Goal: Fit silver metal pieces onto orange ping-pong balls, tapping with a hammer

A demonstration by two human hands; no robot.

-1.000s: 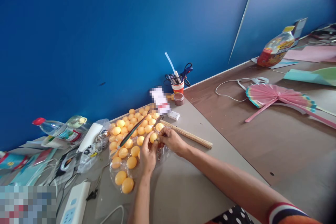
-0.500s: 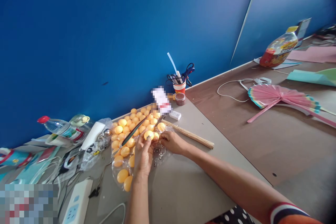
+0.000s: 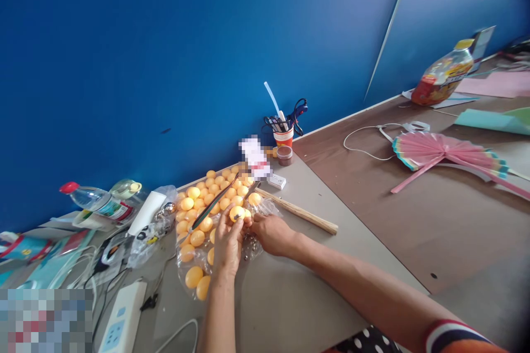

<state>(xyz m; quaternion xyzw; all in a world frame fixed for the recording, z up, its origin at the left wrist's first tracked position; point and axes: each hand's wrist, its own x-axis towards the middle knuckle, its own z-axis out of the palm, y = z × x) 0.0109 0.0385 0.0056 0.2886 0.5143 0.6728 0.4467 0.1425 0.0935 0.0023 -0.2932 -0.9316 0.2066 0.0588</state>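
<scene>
My left hand (image 3: 228,242) pinches one orange ball (image 3: 237,213) with a small dark mark on it, just above a clear plastic bag (image 3: 199,265) full of several orange balls (image 3: 207,198). My right hand (image 3: 271,233) rests beside it on the bag's edge, fingers curled over small shiny pieces that I cannot make out. A long dark strip (image 3: 211,207) lies across the balls. A wooden stick (image 3: 298,212) lies just behind my right hand.
Against the blue wall stand a paper cup of pens and scissors (image 3: 284,131), a small brown pot (image 3: 284,155) and a water bottle (image 3: 95,202). A power strip (image 3: 120,320) and cables lie at left. A pink paper fan (image 3: 443,154) and an oil bottle (image 3: 443,73) sit at right.
My left hand has lifted one ball out of the bag and turned it. My right hand has drawn back and down onto the bag's edge.
</scene>
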